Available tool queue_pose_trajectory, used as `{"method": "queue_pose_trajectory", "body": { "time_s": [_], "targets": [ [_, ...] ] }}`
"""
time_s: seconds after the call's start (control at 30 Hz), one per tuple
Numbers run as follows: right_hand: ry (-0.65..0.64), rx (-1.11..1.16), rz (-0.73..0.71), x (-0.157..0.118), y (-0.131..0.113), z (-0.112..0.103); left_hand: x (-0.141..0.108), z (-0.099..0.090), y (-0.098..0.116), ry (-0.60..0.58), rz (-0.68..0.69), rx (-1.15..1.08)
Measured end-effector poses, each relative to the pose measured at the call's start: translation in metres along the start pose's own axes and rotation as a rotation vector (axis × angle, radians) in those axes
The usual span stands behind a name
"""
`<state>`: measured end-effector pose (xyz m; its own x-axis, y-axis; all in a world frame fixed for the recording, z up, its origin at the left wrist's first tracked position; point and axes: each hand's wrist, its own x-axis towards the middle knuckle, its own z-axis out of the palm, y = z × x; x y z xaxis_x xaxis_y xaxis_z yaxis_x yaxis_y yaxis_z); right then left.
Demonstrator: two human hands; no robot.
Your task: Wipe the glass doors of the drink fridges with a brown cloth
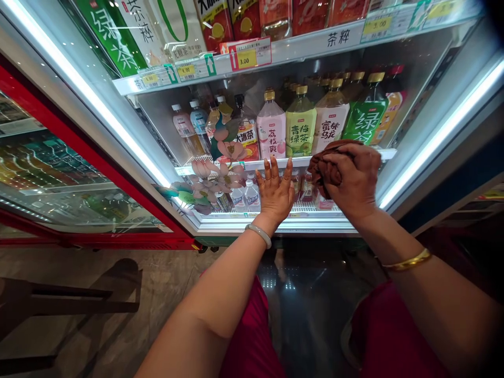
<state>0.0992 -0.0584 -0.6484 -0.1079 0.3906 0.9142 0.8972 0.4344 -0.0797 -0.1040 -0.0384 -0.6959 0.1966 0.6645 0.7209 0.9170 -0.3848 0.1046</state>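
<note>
My left hand is spread with its fingers up, in front of the glass door of a lit drinks fridge, and holds nothing. Bunched in my right hand is a brown cloth, held up near the glass to the right of the left hand. Behind the glass, bottles stand on the middle shelf, among them a pink bottle, a yellow-green bottle and a green bottle. A flower decoration shows on the glass left of my hands. Whether either hand touches the glass, I cannot tell.
An upper shelf edge carries price tags, with cartons and bottles above. To the left stands a red-framed fridge. A dark stool is on the floor at the lower left. My knees show at the bottom.
</note>
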Motion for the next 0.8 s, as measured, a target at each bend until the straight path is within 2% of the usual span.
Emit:
{"method": "queue_pose_trajectory", "body": {
  "time_s": [0.07,0.17,0.23,0.27,0.33,0.47,0.53,0.63,0.73,0.8],
  "targets": [
    [-0.084,0.010,-0.073,-0.012,-0.008,0.010,0.000,0.001,-0.001,0.003,0.004,0.012],
    [-0.286,0.005,-0.282,-0.032,-0.019,0.022,0.001,0.000,0.000,0.004,0.001,0.022],
    [-0.359,-0.001,-0.389,-0.038,-0.020,0.023,0.001,0.000,0.002,-0.002,-0.011,0.021],
    [-0.343,-0.004,-0.406,-0.038,-0.018,0.021,0.001,0.000,0.003,-0.004,-0.018,0.019],
    [-0.239,-0.011,-0.348,-0.030,-0.008,0.015,0.002,0.001,0.004,-0.001,-0.027,0.014],
    [0.012,-0.010,-0.083,-0.006,0.013,-0.002,0.004,0.002,0.003,0.008,-0.034,0.012],
    [0.055,-0.014,0.009,-0.003,0.014,-0.004,0.003,0.002,0.003,0.003,-0.019,0.010],
    [-0.009,-0.009,-0.003,-0.013,0.003,0.004,-0.001,0.004,0.005,-0.028,0.081,0.002],
    [-0.143,-0.004,-0.179,-0.029,-0.011,0.017,-0.005,0.008,0.011,-0.056,0.173,-0.011],
    [-0.175,-0.015,-0.281,-0.032,-0.013,0.020,-0.006,0.010,0.015,-0.044,0.175,-0.015]
  ]
}}
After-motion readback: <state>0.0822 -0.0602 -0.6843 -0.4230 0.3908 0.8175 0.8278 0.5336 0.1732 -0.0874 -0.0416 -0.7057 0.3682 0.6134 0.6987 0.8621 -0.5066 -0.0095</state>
